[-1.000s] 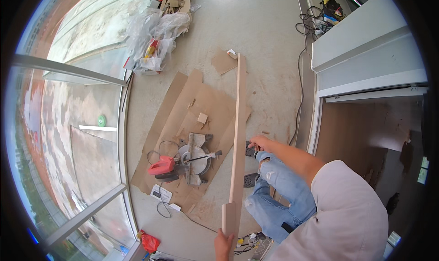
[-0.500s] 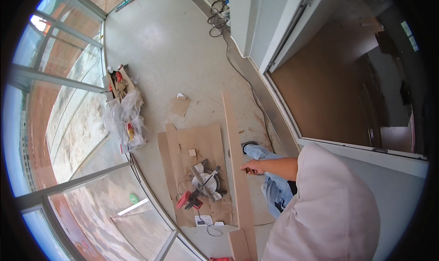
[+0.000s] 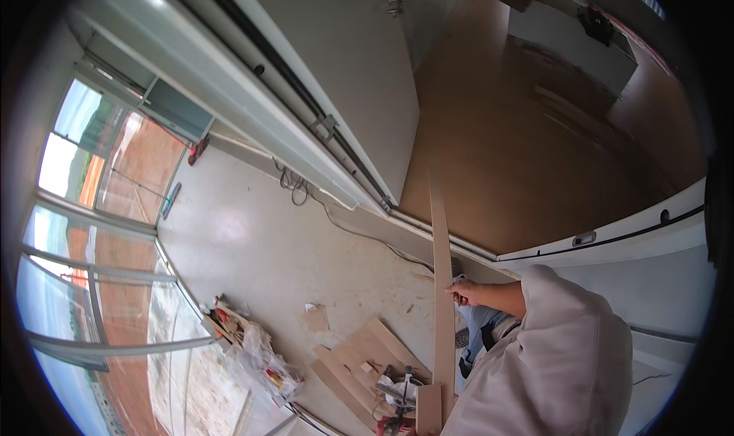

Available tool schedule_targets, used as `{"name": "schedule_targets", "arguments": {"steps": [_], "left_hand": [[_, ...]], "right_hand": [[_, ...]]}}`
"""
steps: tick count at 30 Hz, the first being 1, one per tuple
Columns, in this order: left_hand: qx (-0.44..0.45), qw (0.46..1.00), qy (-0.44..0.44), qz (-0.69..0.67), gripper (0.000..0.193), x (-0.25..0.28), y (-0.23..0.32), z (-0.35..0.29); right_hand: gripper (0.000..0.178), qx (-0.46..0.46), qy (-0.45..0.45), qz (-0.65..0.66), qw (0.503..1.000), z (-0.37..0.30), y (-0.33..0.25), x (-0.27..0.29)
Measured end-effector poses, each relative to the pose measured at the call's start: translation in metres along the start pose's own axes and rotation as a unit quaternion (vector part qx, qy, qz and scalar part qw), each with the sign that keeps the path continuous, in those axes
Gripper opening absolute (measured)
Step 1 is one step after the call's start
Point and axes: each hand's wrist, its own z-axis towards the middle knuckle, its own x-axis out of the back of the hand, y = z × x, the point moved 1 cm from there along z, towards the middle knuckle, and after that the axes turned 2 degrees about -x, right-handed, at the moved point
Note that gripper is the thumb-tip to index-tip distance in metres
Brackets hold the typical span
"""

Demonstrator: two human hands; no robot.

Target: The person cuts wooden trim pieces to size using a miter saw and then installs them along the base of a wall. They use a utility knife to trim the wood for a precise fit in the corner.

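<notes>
Head view: the long board [image 3: 443,321], right of the miter saw [image 3: 397,392], is probably stiff and fairly light but unwieldy, best held by both long edges near its middle. Its long axis runs near to far, far end pointing over the brown floor [image 3: 497,184]. The right hand [image 3: 464,290] is at its right edge, fingers partly curled, but whether they clamp it cannot be told; the left hand is out of view.

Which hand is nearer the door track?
Right, as far as shown: the right hand, at the long board, appears below the door track in the picture; the left hand is out of view.
</notes>
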Motion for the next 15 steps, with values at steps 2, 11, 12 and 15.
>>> {"name": "schedule_targets", "arguments": {"steps": [2,11,12,15], "left_hand": [[-0.015,0.999,-0.032,0.035,0.065,0.015,0.041,0.030],[-0.058,0.983,-0.148,-0.089,0.039,0.037,0.405,0.143],[-0.067,0.982,-0.165,-0.068,0.040,0.017,0.475,0.132],[-0.095,0.968,-0.231,-0.031,0.044,-0.015,0.583,0.157]], "right_hand": [[0.023,0.041,-0.017,0.029,0.999,-0.005,-0.051,0.026],[0.024,0.155,-0.116,0.095,0.976,-0.059,-0.234,0.081],[0.025,0.184,-0.125,0.104,0.969,-0.069,-0.242,0.089],[0.030,0.226,-0.161,0.053,0.959,-0.064,-0.275,0.092]]}}
